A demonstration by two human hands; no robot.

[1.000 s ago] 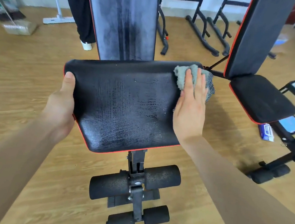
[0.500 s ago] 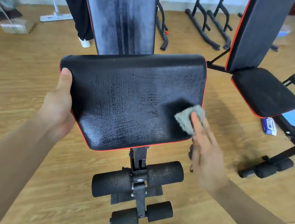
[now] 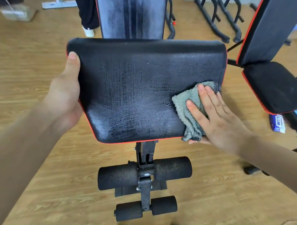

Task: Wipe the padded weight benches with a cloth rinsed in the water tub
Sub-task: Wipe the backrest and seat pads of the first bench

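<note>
Cloth (image 3: pixel 187 108) moved up the damp seat (image 3: pixel 136 93) under flat right hand (image 3: pixel 220 121); left hand (image 3: pixel 63 96) clamps edge.

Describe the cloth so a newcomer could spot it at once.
Start at the black seat pad with red edging in mid-view. At its right edge, under the flat right hand, lies the cloth. It is the only fluffy grey-green thing there, crumpled, with a dark speckled corner.
</note>
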